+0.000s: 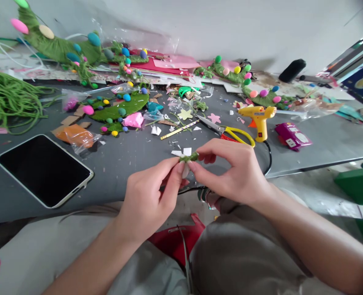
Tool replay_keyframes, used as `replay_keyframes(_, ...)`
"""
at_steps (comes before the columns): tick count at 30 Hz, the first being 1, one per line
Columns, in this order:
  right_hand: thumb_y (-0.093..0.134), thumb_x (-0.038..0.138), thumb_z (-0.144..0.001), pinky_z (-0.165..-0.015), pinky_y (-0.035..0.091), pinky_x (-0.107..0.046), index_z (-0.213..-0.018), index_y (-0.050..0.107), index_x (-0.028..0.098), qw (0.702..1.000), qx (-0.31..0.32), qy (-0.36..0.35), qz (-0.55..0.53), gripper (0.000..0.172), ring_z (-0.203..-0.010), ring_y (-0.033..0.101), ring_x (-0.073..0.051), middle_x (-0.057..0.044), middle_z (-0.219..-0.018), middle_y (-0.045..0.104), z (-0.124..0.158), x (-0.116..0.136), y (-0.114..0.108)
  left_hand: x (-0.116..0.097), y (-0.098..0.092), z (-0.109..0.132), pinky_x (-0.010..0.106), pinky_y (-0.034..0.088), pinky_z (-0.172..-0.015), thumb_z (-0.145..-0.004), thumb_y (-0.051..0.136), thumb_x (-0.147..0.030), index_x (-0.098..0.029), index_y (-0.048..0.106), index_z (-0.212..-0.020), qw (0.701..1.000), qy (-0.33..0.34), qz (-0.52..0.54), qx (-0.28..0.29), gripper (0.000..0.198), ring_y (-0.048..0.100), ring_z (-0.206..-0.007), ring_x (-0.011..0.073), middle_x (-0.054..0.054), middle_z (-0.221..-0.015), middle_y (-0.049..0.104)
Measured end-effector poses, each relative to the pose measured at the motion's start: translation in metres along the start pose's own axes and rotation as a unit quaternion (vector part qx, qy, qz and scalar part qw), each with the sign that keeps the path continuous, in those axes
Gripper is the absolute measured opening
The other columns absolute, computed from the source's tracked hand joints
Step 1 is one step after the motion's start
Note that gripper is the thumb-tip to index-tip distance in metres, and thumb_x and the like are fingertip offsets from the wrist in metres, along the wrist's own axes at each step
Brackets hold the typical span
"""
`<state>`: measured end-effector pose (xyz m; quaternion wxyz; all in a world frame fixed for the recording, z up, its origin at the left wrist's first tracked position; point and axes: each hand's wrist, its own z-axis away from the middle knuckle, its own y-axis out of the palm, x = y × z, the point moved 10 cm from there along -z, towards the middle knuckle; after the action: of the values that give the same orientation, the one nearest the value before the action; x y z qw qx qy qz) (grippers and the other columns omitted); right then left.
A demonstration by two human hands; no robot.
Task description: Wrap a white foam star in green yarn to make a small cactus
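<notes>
Between my two hands, just off the front edge of the table, is a small piece wrapped in green yarn (189,157), with a white bit showing below it. The thumb and fingers of my left hand (152,192) pinch its left end. My right hand (235,166) pinches the other end between thumb and forefinger. White paper scraps (187,151) lie on the table just behind the piece. Beyond my right hand are yellow-handled scissors (230,132) and a yellow hot glue gun (259,119).
A tablet or phone with a black screen (44,170) lies at left, near a heap of green yarn (12,102). Green leaf-like pieces with coloured balls (123,108) lie among scraps. An orange clay packet (77,136) and a purple packet (293,136) flank the middle.
</notes>
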<state>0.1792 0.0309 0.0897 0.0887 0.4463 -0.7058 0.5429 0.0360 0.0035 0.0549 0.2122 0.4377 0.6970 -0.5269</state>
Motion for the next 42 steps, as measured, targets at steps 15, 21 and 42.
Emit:
replay_keyframes(15,0.073,0.034,-0.082,-0.066,0.05,-0.029,-0.084,0.071,0.018,0.999,0.018,0.029,0.001,0.016,-0.068,0.06,-0.014,-0.002,-0.077,0.07,-0.001,-0.002,0.002,-0.003,-0.002,0.001,0.025,0.047,-0.061,-0.101,0.057,-0.026,-0.021,0.07,-0.103,1.0,0.014,-0.022,-0.005,0.014,0.069,-0.062,0.0118,-0.003,-0.076,0.074)
replay_keyframes(21,0.072,0.033,-0.083,-0.064,0.048,-0.028,-0.08,0.07,0.017,0.999,0.013,0.031,0.017,0.016,-0.066,0.059,-0.013,-0.002,-0.073,0.069,-0.002,-0.003,0.002,-0.006,0.0,0.0,0.025,0.047,-0.061,-0.101,0.057,-0.026,-0.021,0.07,-0.104,0.999,0.028,-0.031,-0.005,0.014,0.069,-0.062,0.0122,-0.003,-0.074,0.074)
replay_keyframes(42,0.073,0.037,-0.085,-0.064,0.051,-0.027,-0.08,0.071,0.018,0.999,0.014,0.043,-0.005,0.02,-0.066,0.06,-0.013,-0.002,-0.074,0.071,-0.002,-0.009,0.0,0.006,0.003,-0.002,0.024,0.059,-0.065,-0.101,0.058,-0.031,-0.024,0.071,-0.102,0.997,-0.05,0.062,0.008,0.015,0.077,-0.068,0.0143,-0.004,-0.079,0.079)
